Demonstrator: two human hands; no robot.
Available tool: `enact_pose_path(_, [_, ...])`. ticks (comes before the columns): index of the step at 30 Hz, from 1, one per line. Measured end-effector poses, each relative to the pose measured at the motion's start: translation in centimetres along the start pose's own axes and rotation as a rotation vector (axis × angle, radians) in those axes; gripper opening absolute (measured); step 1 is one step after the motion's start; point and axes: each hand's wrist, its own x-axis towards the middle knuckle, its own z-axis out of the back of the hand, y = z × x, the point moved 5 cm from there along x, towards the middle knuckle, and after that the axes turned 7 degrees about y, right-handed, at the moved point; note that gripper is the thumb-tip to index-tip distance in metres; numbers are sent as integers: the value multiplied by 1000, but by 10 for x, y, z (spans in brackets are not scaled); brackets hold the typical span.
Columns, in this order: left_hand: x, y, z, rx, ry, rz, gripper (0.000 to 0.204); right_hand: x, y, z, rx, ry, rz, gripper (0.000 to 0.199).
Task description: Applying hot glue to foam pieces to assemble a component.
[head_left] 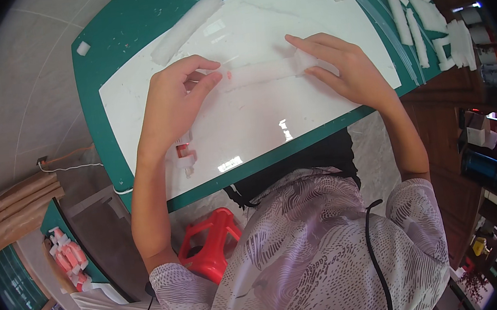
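Observation:
A long whitish translucent strip (264, 71), soft-looking like foam or padding, lies across the white sheet on the table between my hands. A small red mark shows near its left end. My left hand (179, 87) is at that end, thumb and forefinger pinched in around it. At the other end my right hand (338, 65) has the strip's tip between thumb and fingers, with the forefinger stretched out above. Below my left wrist lies a small clear bottle (184, 152) with a red band, partly hidden by the forearm.
The glossy white sheet (251, 122) covers most of the green table (96, 110). A thick white foam roll (188, 26) lies behind my left hand. White foam pieces (396, 9) and clear strips (382, 22) crowd the far right. A red stool (212, 242) stands below the near edge.

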Motion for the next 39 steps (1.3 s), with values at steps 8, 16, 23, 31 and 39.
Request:
enact_pose_path(8, [0,2,0,-10,-11,35,20,2,0,0,-36,40,-16,54])
enact_pose_path(16, [1,2,-2,-5,-13,48,20,1,-3,-2,-15,12,1,54])
enact_pose_path(23, [2,2,-3,4,-23,43,20,0,-4,-3,25,-1,-3,57])
enact_pose_path(31, [0,1,-5,-3,-29,41,20,-4,-5,-5,13,-17,-13,57])
enact_pose_path(39, [-2,1,-6,-2,-36,49,19,-4,-6,-9,8,-14,-9,58])
